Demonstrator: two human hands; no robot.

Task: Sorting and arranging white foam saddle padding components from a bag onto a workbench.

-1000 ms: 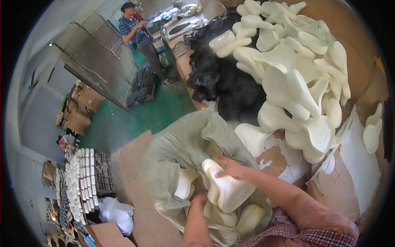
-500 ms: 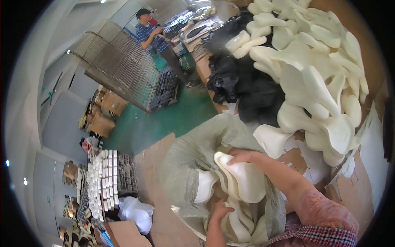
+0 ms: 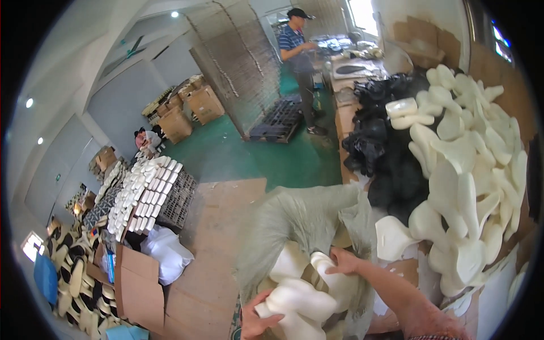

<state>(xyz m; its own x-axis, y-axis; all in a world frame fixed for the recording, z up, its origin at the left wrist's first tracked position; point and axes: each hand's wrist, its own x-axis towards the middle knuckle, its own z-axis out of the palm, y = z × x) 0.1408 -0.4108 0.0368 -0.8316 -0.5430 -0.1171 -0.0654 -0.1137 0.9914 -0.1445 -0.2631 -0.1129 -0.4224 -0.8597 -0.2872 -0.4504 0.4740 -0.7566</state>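
A greenish translucent plastic sack (image 3: 294, 212) stands with its mouth wide, holding several cream, curved, foam-like pads. My left hand (image 3: 259, 318) is closed on the left end of a cream pad (image 3: 300, 300) near the sack's front. My right hand (image 3: 344, 262) is closed over the top of another cream pad (image 3: 340, 289) inside the sack, its thumb and fingers at the pad's upper edge. A paler pad (image 3: 287, 262) leans behind them against the sack wall. The lower parts of the pads are hidden by one another.
To the right lies a large heap of similar cream pads (image 3: 453, 187), beside black pieces (image 3: 391, 170) on a table. A person (image 3: 297, 51) stands at the back near a black pallet (image 3: 277, 119). Cardboard (image 3: 209, 243) covers the floor at left, near a white bag (image 3: 167, 255) and a carton (image 3: 139, 289).
The view has swung, so the surroundings sit further right and lower. My left hand has come up and left, lifting and tilting a pad. My right hand stays at the pads' upper edge.
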